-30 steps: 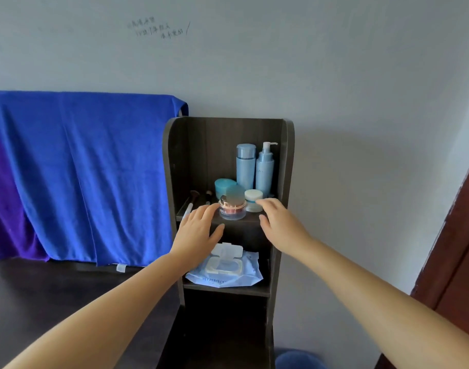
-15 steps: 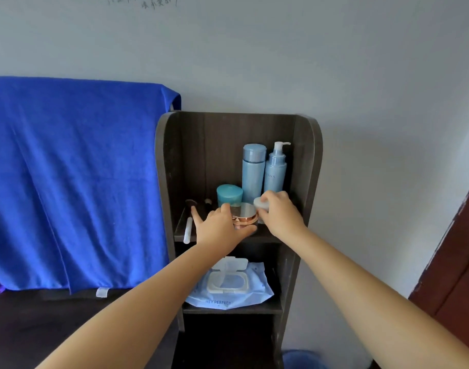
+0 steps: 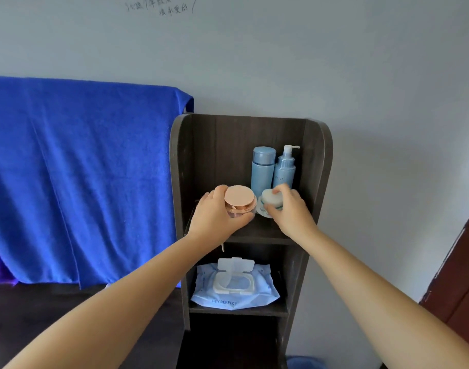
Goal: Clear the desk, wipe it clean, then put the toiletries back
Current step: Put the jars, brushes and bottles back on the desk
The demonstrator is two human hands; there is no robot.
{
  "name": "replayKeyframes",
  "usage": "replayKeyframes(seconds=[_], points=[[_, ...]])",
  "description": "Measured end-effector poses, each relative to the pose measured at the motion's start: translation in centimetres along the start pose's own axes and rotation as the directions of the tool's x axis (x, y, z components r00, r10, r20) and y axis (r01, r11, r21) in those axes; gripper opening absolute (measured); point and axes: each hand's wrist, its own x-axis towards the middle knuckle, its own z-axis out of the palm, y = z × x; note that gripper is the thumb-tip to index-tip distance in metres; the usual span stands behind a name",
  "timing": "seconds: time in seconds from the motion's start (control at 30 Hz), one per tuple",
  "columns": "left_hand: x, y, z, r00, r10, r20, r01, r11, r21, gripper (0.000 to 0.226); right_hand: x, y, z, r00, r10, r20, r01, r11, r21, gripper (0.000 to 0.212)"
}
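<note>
On the top shelf of the dark wooden shelf unit, my left hand grips a clear jar with a rose-gold lid, raised a little off the shelf. To its right, my right hand grips a small white jar with a white lid. Behind them stand a tall light-blue bottle and a light-blue pump bottle. The teal jar and brushes seen earlier are hidden behind my left hand.
A pack of wet wipes lies on the lower shelf. A blue towel hangs to the left over the dark desk. A brown door stands at the right, and a blue bin sits by the floor.
Both hands reached into the top shelf and closed round the jars. The rose-gold jar has come up off the shelf, and the white jar is held in my right hand.
</note>
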Motion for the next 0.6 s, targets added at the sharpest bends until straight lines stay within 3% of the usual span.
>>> replayKeyframes(seconds=[0.17, 0.3, 0.43, 0.6], points=[[-4.2, 0.3, -3.5, 0.998, -0.046, -0.033, 0.039, 0.982, -0.184, 0.058, -2.6, -1.0, -1.7, 0.987, -0.154, -0.045, 0.159, 0.971, 0.178, 0.037], [-9.2, -1.4, -5.9, 0.989, -0.115, -0.094, 0.094, 0.976, -0.198, 0.057, -6.3, -2.3, -1.0, 0.956, -0.293, 0.017, 0.270, 0.901, 0.339, 0.035], [-13.6, -5.2, -7.5, 0.972, -0.213, -0.097, 0.197, 0.969, -0.151, 0.057, -9.9, -4.2, 2.4, 0.924, -0.346, 0.161, 0.229, 0.839, 0.493, 0.033], [-16.9, -11.4, -8.7, 0.929, -0.363, -0.068, 0.353, 0.926, -0.133, 0.046, -13.8, -6.0, 10.9, 0.876, -0.342, 0.340, 0.147, 0.861, 0.486, 0.034]])
